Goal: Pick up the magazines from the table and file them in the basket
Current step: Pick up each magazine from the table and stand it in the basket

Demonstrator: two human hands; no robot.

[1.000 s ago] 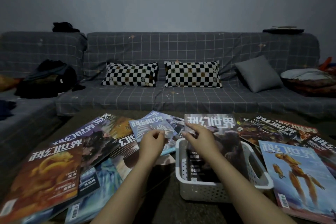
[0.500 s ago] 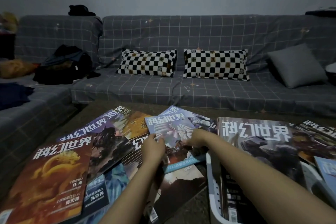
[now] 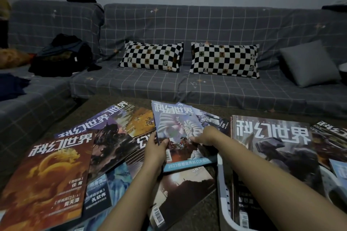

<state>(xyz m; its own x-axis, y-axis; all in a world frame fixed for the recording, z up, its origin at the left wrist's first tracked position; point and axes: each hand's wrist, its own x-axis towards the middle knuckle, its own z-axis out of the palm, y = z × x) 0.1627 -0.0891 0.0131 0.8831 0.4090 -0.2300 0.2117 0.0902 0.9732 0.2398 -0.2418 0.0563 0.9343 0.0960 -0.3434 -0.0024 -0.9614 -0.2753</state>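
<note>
I am gripping the blue magazine (image 3: 176,127) with my left hand (image 3: 155,148) and right hand (image 3: 204,137). The basket (image 3: 223,193) is sitting just right, near me.

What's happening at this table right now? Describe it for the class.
A person is tidying magazines into a white basket. Both hands grip a pale blue magazine by its near end, the left hand at its left edge and the right hand at its right, tilting it up off the pile. One grey-covered magazine already stands in the basket. Several more lie spread on the table, including an orange dragon-cover magazine at the near left.
</note>
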